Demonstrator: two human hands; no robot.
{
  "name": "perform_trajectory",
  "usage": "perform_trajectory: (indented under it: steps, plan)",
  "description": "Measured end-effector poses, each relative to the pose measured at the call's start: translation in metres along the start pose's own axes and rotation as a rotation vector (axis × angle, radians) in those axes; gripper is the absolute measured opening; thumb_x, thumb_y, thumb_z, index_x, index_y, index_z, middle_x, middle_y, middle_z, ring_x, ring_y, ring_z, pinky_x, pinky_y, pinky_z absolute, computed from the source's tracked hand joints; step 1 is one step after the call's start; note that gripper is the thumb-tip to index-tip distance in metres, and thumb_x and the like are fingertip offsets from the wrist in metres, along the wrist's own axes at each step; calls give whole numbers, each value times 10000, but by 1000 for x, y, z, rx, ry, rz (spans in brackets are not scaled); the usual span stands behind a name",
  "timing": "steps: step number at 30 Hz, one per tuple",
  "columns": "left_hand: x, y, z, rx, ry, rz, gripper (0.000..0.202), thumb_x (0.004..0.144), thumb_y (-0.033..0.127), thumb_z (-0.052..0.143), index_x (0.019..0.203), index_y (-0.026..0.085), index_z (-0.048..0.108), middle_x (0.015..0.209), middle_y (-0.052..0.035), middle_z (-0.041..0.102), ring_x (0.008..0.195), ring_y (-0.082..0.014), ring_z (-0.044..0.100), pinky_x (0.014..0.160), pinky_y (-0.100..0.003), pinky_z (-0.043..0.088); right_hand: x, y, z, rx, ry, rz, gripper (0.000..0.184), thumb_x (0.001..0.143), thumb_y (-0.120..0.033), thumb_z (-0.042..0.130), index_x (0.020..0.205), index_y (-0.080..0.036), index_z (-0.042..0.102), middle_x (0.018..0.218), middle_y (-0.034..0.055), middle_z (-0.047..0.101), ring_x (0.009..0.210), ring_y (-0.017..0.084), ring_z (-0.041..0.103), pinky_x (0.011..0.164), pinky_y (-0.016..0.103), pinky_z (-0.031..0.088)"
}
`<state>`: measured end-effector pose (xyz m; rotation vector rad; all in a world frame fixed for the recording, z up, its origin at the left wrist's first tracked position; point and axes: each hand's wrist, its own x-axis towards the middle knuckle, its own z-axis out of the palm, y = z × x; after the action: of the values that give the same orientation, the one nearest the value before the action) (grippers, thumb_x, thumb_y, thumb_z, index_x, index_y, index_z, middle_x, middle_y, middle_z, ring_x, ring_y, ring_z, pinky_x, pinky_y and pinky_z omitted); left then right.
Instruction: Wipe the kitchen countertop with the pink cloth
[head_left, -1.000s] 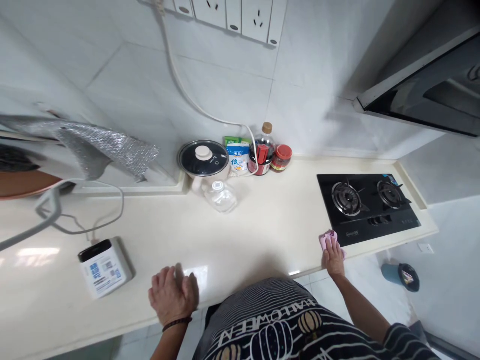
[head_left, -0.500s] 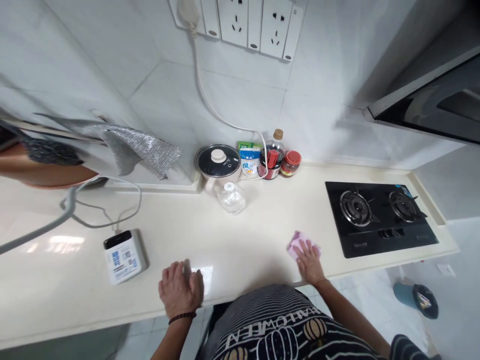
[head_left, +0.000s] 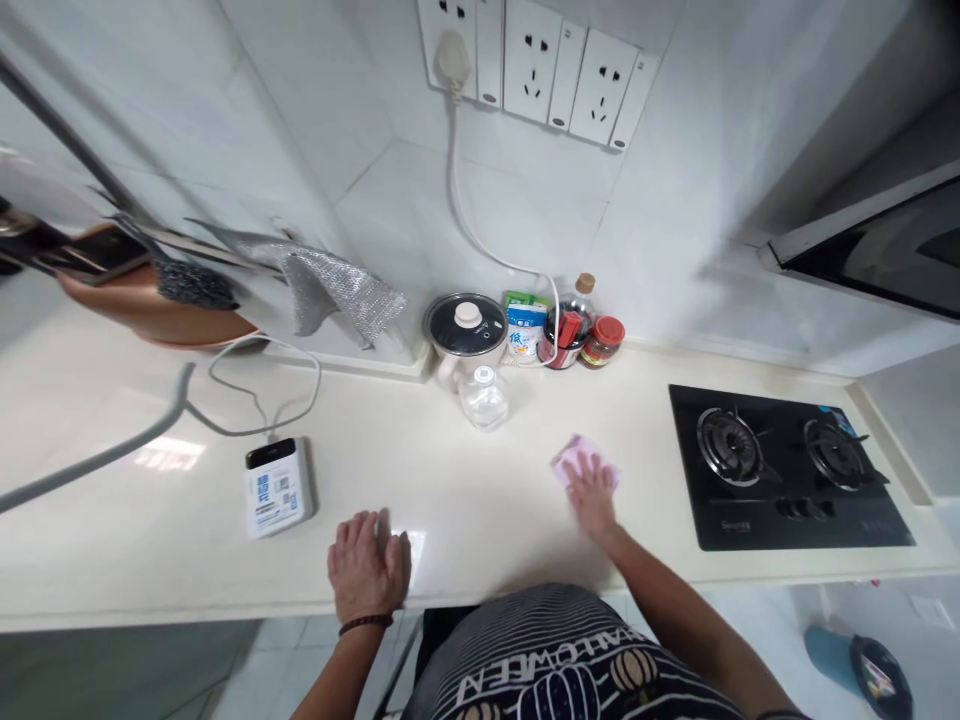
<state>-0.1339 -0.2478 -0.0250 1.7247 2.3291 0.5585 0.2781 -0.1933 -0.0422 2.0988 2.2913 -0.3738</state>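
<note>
My right hand [head_left: 591, 492] lies over a pink cloth [head_left: 574, 455], pressing it against the cream countertop [head_left: 465, 500] with its fingers stretched forward. The cloth's far and side edges show around the fingers; the rest is under the hand. Farther left, my left hand [head_left: 367, 567] rests on the counter near the front edge, fingers extended and thumb apart, holding nothing. Beyond the hands stands a clear bottle [head_left: 484, 402] with a white cap. To the left of my left hand lies a white power bank-like device [head_left: 277, 495] with a cable plugged in.
A black gas stove [head_left: 787, 470] is set into the counter at right. Along the wall stand a small electric pot [head_left: 466, 330], a blue-white packet [head_left: 525, 335] and a red-lidded jar [head_left: 602, 342]. A grey hose-like bar [head_left: 105, 455] crosses the left. A bin [head_left: 859, 670] stands below.
My right hand has slid the pink cloth leftward, away from the stove and farther from the front edge. My left hand stays resting on the counter. The view has shifted a little.
</note>
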Motion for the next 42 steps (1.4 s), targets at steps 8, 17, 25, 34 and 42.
perform_trajectory:
  steps: [8,17,25,34,42]
  plan:
    - [0,0,0,-63,30,-13,585,909,347,422,1459,151,456,1471,-195,510,1477,-368,335,1168,-564,286,-9,17,-4,9,-20,-172,543,1039,-369,357,1580,-390,388,1698,10,306,1580,322,183,1231,599,205]
    - [-5,-7,8,-38,36,-21,549,977,408,368,1426,124,507,1514,-195,490,1512,-335,303,1219,-522,252,80,164,-32,160,270,579,683,1015,-574,172,1560,-273,451,1646,181,359,1511,430,264,1087,762,246]
    - [-10,-12,16,-30,94,-17,539,999,406,363,1447,137,497,1535,-171,487,1526,-315,299,1241,-514,248,175,62,-40,149,123,409,642,1022,-536,198,1603,-320,362,1703,131,258,1547,412,190,1135,749,186]
    - [-11,-15,21,-33,103,-31,560,981,383,396,1492,163,462,1545,-158,485,1527,-311,307,1252,-520,242,92,-77,-20,-89,-83,-280,604,1032,-368,369,1624,-406,259,1741,-21,153,1596,329,89,1246,588,154]
    - [-11,-14,19,-18,71,-27,551,994,380,364,1469,129,487,1551,-175,480,1544,-308,276,1262,-510,233,17,42,-9,-63,50,-62,559,1029,-402,329,1577,-335,415,1701,37,298,1586,335,153,1230,610,203]
